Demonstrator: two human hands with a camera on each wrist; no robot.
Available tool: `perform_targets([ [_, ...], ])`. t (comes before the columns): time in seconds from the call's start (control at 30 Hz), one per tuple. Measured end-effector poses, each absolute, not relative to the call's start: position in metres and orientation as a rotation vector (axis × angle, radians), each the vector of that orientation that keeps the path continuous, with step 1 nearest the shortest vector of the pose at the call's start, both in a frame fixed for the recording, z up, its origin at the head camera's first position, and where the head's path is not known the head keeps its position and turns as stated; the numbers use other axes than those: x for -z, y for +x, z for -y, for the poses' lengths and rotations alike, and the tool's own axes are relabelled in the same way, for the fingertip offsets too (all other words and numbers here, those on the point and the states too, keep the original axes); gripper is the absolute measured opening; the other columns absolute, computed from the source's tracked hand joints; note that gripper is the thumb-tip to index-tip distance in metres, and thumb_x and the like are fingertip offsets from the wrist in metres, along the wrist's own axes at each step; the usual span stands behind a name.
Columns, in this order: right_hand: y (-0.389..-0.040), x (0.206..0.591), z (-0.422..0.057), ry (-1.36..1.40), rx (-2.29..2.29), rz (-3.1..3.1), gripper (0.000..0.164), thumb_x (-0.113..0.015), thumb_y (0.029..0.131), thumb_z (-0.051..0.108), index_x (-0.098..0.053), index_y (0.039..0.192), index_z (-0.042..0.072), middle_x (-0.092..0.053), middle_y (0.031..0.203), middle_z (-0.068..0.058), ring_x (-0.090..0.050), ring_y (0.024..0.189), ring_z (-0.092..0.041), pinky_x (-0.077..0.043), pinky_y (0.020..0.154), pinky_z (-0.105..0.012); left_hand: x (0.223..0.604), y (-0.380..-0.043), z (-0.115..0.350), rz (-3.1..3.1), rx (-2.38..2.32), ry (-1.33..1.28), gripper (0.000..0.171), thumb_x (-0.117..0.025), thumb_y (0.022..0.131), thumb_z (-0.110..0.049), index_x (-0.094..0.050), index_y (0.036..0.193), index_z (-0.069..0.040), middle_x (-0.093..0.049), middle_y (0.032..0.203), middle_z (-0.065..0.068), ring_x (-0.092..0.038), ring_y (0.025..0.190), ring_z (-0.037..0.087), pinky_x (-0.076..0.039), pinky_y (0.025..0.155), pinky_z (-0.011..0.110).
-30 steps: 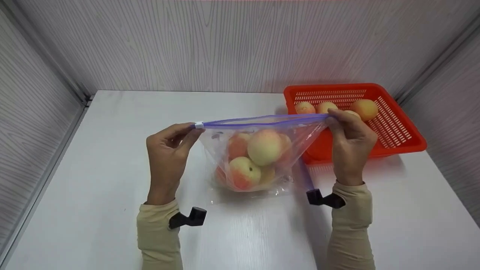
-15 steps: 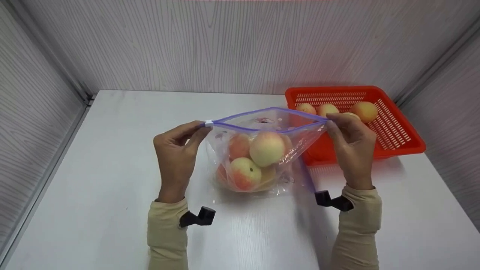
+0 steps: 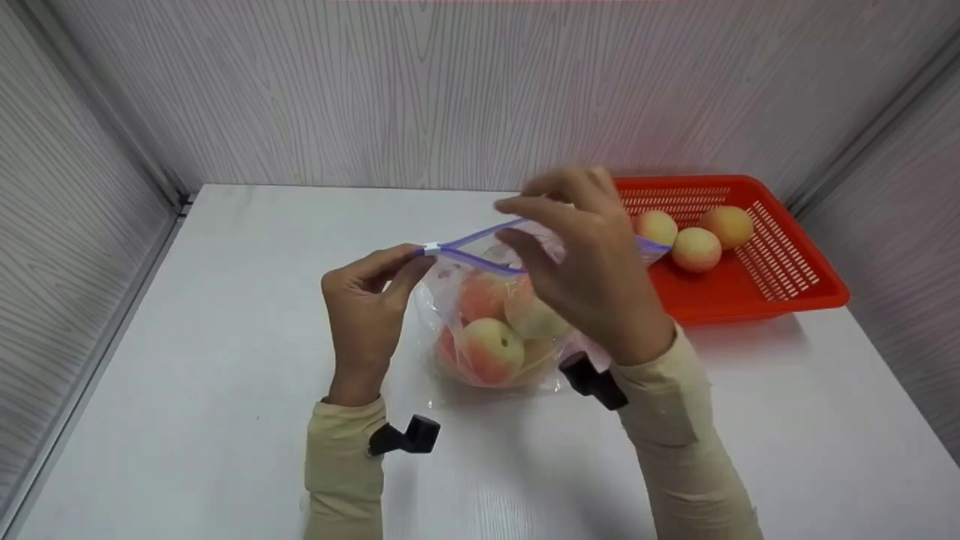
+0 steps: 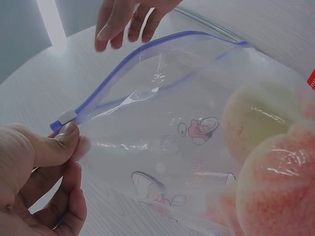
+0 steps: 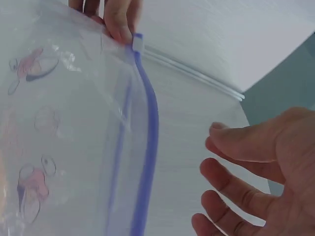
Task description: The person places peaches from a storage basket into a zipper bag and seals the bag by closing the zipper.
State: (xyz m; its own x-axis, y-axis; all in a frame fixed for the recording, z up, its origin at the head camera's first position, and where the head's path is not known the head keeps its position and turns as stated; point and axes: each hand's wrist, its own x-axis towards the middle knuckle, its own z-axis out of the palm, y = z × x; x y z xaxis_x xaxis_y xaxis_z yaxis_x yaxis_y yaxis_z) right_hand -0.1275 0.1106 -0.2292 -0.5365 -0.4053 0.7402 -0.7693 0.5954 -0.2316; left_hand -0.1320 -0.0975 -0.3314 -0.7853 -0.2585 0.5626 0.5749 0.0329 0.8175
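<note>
A clear slider zip bag (image 3: 442, 300) with a purple zip edge stands on the table, several peaches (image 3: 491, 351) inside it. Its mouth gapes between the two purple strips. My left hand (image 3: 366, 307) pinches the bag's top left corner, right beside the white slider (image 4: 67, 116). Over the bag's mouth, in the head view, my right hand (image 3: 585, 255) is in the air with fingers spread and nothing in them. The right wrist view shows its fingertips (image 5: 216, 172) apart from the purple zip strip (image 5: 150, 147). The right hand hides part of the bag in the head view.
A red plastic basket (image 3: 814, 289) stands at the back right, with several peaches (image 3: 696, 250) in it. The bag's right corner overlaps its left side in the head view. A wood-grain panel (image 3: 375, 97) rises behind the white table (image 3: 225, 337).
My right hand has let go of the bag's right corner and moved left over the mouth. The mouth first widened. My left hand has shifted slightly right, still pinching its corner.
</note>
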Motion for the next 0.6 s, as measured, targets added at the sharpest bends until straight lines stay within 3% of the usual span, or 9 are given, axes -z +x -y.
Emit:
perform_targets([
  [0.27,-0.128,0.239,-0.061,0.997,-0.465,2.365,0.018,-0.077,0.092,0.019,-0.080,0.108,0.010,-0.066,0.105,-0.009,-0.054,0.099,-0.028,-0.049,0.083,-0.036,0.332,-0.131,0.099,1.733,1.816,-0.330,0.012,-0.077,0.087,0.003,-0.079,0.099,0.004,-0.077,0.091,0.010,-0.073,0.085,0.022,-0.061,0.081,0.031],
  [0.6,-0.135,0.242,-0.047,0.980,-0.330,2.387,0.010,-0.072,0.090,0.005,-0.080,0.095,0.008,-0.071,0.093,-0.005,-0.058,0.088,-0.025,-0.050,0.079,-0.035,0.331,-0.132,0.098,1.699,1.829,-0.363,0.010,-0.078,0.086,0.004,-0.079,0.096,0.003,-0.077,0.091,0.010,-0.074,0.085,0.024,-0.061,0.080,0.032],
])
